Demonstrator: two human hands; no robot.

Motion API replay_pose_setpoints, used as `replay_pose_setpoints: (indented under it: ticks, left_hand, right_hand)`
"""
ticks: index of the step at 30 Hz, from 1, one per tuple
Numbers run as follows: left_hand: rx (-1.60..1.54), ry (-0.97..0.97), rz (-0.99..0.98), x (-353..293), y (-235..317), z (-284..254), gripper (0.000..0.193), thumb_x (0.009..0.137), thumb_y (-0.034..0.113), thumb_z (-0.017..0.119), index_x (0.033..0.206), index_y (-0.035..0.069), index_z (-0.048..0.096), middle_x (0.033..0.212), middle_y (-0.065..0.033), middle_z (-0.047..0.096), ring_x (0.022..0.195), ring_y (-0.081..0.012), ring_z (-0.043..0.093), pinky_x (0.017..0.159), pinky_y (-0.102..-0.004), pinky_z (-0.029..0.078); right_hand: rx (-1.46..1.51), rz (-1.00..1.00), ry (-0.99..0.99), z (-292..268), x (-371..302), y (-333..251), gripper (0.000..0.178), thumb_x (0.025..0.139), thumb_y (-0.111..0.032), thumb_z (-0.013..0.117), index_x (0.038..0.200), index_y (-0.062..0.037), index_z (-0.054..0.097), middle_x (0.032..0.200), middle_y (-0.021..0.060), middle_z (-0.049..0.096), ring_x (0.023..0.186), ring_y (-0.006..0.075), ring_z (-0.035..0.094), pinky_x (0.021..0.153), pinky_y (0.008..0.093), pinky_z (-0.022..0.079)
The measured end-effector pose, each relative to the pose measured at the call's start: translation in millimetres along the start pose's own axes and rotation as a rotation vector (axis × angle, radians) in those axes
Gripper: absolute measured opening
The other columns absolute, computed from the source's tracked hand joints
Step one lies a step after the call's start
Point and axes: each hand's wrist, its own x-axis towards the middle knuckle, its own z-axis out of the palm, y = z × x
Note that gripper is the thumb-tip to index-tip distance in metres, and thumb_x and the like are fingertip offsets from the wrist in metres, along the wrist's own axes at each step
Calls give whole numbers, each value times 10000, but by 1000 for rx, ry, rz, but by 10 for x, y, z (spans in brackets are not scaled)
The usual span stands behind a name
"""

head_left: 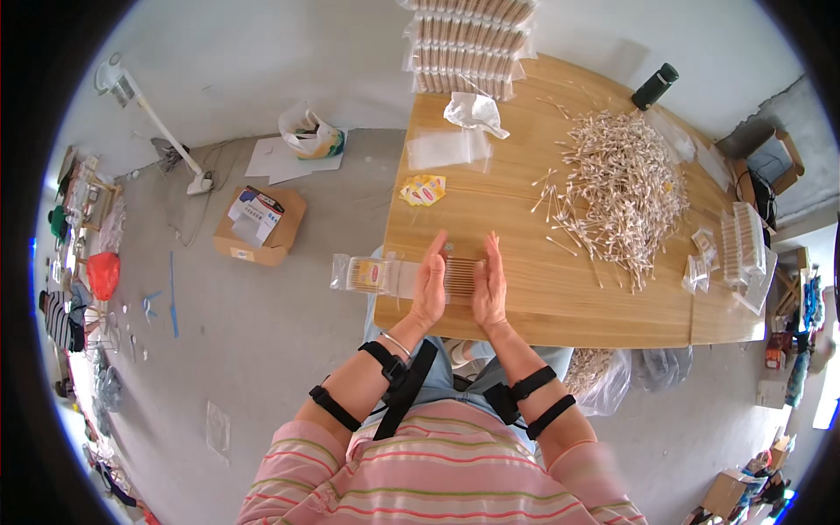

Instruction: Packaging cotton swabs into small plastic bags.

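A flat row of brown-stick cotton swabs (460, 278) lies near the table's front edge, between my two palms. My left hand (429, 282) stands on edge at the row's left end, fingers straight. Mirroring it, my right hand (490, 282) is upright at the right end, its fingers stretched out too. The swab tips are hidden by the hands. Just left of my left hand lies a clear plastic bag (404, 278). Beside that, a filled packet of swabs (367, 275) with a yellow label juts over the table's left edge.
A big heap of loose cotton swabs (621, 192) covers the table's right part. Yellow cards (423, 190), empty clear bags (448, 150) and stacked swab packs (468, 48) sit at the left and back. A dark bottle (654, 86) stands behind the heap; a cardboard box (261, 226) is on the floor.
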Motion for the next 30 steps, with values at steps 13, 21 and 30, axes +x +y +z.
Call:
replay_pose_setpoints:
  ticks: [13,21,30]
  left_hand:
    - [-125,81,24,-12,10,37,738,981,532,365,1426,-54,305,1448,-171,354,1341,-232,323,1117,-335,246]
    - [-52,60,-2,-7,-16,3,745,979,539,366,1424,-56,311,1429,-173,387,1291,-220,375,1092,-327,279]
    - [-91,71,18,17,-2,46,730,988,514,364,1426,-65,292,1447,-197,362,1344,-248,342,1110,-337,264]
  right_hand:
    - [-129,-12,-60,-76,-37,-15,479,1019,-209,350,1427,35,286,1499,254,257,1415,407,187,1143,432,199]
    - [-118,-19,-105,-38,-21,-22,455,978,-94,390,1409,32,318,1487,261,276,1405,418,211,1136,436,222]
    - [-121,-89,-112,-81,-28,81,483,904,46,367,1387,36,352,1477,245,310,1404,386,243,1135,434,235]
